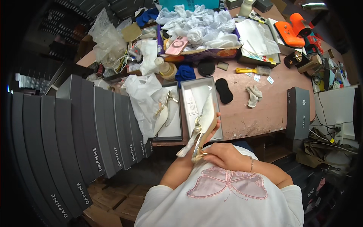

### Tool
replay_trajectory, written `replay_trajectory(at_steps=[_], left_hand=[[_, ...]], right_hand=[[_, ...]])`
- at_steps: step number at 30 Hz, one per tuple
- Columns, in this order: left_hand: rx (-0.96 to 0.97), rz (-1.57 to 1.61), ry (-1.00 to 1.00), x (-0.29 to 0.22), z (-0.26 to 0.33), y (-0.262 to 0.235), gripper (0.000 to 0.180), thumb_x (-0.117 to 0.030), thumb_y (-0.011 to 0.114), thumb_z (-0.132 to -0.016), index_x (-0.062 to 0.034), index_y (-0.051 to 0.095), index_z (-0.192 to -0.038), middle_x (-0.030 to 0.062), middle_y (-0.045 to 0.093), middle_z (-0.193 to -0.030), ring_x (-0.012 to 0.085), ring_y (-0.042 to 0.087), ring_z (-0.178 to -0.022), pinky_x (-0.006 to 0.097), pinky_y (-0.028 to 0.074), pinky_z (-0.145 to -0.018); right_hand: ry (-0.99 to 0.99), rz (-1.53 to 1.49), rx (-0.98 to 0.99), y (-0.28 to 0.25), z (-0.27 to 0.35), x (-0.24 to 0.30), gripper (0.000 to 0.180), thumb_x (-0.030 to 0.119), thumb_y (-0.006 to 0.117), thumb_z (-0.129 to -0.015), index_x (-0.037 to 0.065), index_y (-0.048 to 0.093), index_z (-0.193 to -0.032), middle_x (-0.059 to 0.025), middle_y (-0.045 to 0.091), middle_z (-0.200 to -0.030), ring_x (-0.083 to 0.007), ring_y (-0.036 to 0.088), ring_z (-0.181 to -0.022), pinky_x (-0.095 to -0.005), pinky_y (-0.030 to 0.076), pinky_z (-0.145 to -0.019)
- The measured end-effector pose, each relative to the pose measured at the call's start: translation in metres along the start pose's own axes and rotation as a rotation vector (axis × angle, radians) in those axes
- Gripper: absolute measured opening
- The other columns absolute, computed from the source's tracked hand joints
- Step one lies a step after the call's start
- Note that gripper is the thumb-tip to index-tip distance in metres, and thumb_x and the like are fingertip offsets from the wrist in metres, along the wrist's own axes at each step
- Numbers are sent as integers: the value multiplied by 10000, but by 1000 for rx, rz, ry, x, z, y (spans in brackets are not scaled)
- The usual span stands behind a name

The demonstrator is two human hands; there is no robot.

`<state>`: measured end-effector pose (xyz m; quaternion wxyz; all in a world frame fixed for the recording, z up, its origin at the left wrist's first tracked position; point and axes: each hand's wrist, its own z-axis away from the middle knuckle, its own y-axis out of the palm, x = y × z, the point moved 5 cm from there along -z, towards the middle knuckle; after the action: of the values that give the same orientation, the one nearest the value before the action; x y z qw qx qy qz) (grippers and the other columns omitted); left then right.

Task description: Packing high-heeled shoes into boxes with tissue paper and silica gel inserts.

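Observation:
A white pointed high-heeled shoe (207,118) with gold trim and a pearl ornament is raised over the near edge of the table. My left hand (216,129) is wrapped around it from behind, largely hidden by the shoe. At its gold heel end, the fingers of my right hand (224,156) are closed on the shoe. Just beyond is a grey open shoebox part (196,82) with a white slip (191,101) inside. Left of that, the matching shoe (162,116) lies on white tissue paper (140,98) in another dark box part (176,133).
Dark shoeboxes (83,125) stand in a tall row at left; another shoebox (298,113) is at right. On the table (261,121) are a black oval pad (224,90), a yellow-handled brush (253,70), a crumpled cloth (254,96) and a bin of white paper (196,24).

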<state>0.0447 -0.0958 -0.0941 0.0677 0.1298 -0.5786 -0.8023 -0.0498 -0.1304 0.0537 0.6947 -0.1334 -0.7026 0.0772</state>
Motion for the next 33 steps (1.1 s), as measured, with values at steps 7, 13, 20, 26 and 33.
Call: replay_trajectory(at_steps=[7,13,20,26,33], left_hand=[[-100,38,186,-20,5,16,533,-435,663,-827,-98,535,-1219,106,515,-1328,336,421,-1289,504,330,-1088],[-240,-186,58,2,27,32,477,-415,625,-860,-72,541,-1180,133,525,-1271,324,434,-1265,594,370,-1027],[-443,-70,-39,14,35,18,477,-424,607,-871,-52,542,-1161,141,506,-1261,315,440,-1243,633,369,-1004],[-488,-98,36,8,27,21,534,-424,606,-869,-64,488,-1246,116,529,-1262,302,452,-1239,598,329,-1045],[-560,-42,337,-26,8,20,404,-288,596,-872,-87,503,-1210,116,572,-1080,279,560,-1043,448,453,-946]], right_hand=[[336,-1489,-575,-77,18,-51,336,399,416,-1005,97,541,-925,10,482,-663,-115,416,-538,-264,369,-546],[422,-1539,-687,-81,57,-87,337,389,387,-1018,110,540,-904,12,460,-655,-117,432,-584,-270,382,-587],[470,-1558,-704,-74,56,-103,317,373,416,-1014,104,540,-903,15,447,-655,-114,438,-585,-281,396,-602],[475,-1439,-677,-76,53,-97,320,383,439,-1005,98,537,-898,14,452,-661,-113,442,-591,-275,393,-593],[529,-820,-291,-62,82,-107,351,261,510,-982,10,530,-1227,-85,612,-1046,-181,598,-927,-324,475,-851]])
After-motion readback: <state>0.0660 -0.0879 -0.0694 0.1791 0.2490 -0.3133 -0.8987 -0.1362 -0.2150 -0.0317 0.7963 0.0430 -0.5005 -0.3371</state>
